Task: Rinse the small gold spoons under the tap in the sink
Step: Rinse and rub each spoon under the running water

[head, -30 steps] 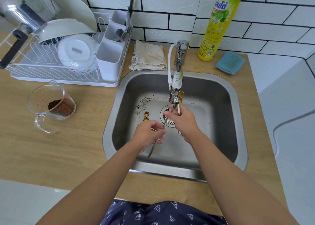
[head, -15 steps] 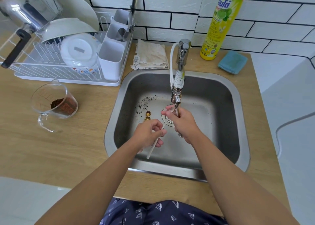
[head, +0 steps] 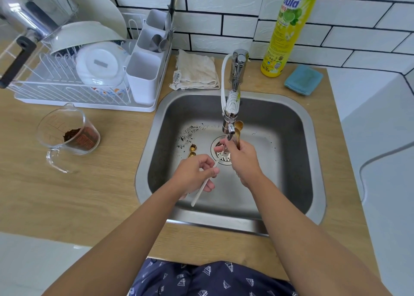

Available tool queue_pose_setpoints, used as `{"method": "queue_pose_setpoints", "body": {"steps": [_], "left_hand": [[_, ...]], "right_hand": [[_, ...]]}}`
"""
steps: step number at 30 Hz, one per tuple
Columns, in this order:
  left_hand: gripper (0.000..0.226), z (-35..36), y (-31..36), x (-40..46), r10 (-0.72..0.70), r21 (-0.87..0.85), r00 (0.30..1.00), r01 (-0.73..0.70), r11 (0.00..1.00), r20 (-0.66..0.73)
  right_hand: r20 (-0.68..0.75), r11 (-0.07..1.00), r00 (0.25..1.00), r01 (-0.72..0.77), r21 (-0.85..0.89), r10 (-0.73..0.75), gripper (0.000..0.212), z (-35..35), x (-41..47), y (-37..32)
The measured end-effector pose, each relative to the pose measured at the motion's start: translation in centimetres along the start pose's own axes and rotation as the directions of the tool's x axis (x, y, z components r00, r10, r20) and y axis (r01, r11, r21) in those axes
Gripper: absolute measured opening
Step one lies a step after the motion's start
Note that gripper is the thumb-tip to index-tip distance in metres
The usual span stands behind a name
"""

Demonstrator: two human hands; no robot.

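The left hand (head: 195, 172) pinches a thin white stick (head: 205, 184) over the sink (head: 289, 194). The right hand (head: 243, 159), fingers curled, grips gold spoons (head: 238, 127) beside the tap (head: 231, 116). Two more spoons (head: 192, 150) lie on the sink floor (seemingly unrinsed), so work remains. Beyond: wooden tabletop (head: 67, 194), dish rack (head: 74, 89), tiled wall.

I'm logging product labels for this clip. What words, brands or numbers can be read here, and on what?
"700", small, near the base of the yellow dish soap bottle.
Its large blue brand name is in a script I cannot read with confidence; the fine print is too small.
Glass measuring cup: red scale markings, blurred.
Tag on the cream cloth: print too small.
Nothing else legible.
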State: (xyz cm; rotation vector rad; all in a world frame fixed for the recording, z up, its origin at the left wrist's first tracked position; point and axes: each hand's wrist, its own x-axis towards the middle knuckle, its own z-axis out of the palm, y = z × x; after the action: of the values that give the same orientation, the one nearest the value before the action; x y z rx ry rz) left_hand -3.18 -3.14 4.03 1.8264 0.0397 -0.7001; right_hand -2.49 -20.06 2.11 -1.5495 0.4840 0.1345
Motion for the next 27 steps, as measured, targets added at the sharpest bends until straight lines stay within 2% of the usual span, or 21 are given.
{"method": "queue_pose_setpoints", "body": {"steps": [4, 8, 10, 13, 15, 18, 20, 23, 27], "left_hand": [[0.009, -0.2, 0.4, -0.1, -0.011, -0.06, 1.0, 0.012, 0.998, 0.025], [0.012, -0.5, 0.6, -0.6, -0.011, -0.2, 0.987, 0.043, 0.979, 0.161], [0.021, -0.6, 0.7, -0.8, -0.024, -0.208, 0.98, 0.066, 0.976, 0.2], [0.025, -0.5, 0.8, -0.9, -0.034, -0.163, 0.981, 0.065, 0.984, 0.19], [0.025, -0.5, 0.8, -0.8, -0.044, -0.159, 0.982, 0.073, 0.985, 0.182], [0.026, -0.9, 0.8, -0.8, -0.053, -0.214, 0.98, 0.095, 0.972, 0.194], [0.026, -1.1, 0.7, -0.8, -0.058, -0.247, 0.971, 0.117, 0.962, 0.232], [0.027, -1.4, 0.6, -0.8, -0.09, -0.244, 0.963, 0.154, 0.958, 0.254], [0.027, -1.5, 0.5, -0.7, -0.113, -0.238, 0.962, 0.173, 0.956, 0.247]], "right_hand": [[0.163, 0.98, 0.987, -0.05, 0.191, 0.019, 0.018, 0.0, -0.1, 0.3], [0.247, 0.944, 0.969, -0.1, 0.316, 0.02, 0.012, -1.1, 0.2, 0.4], [0.224, 0.949, 0.974, -0.091, 0.303, 0.021, 0.003, -1.4, 0.4, 0.3], [0.2, 0.966, 0.978, -0.11, 0.235, 0.063, 0.021, -1.0, 0.5, 0.3], [0.223, 0.95, 0.971, -0.147, 0.277, 0.085, 0.025, -0.7, 0.5, 0.4], [0.305, 0.94, 0.952, -0.133, 0.315, 0.033, 0.018, -0.5, 0.2, 0.6], [0.278, 0.943, 0.96, -0.113, 0.312, 0.022, 0.012, -0.4, 0.2, 0.7], [0.175, 0.945, 0.984, -0.098, 0.312, 0.045, 0.017, -0.3, 0.5, 0.8], [0.131, 0.953, 0.99, -0.087, 0.29, 0.05, 0.023, -0.3, 0.6, 1.0]]}}
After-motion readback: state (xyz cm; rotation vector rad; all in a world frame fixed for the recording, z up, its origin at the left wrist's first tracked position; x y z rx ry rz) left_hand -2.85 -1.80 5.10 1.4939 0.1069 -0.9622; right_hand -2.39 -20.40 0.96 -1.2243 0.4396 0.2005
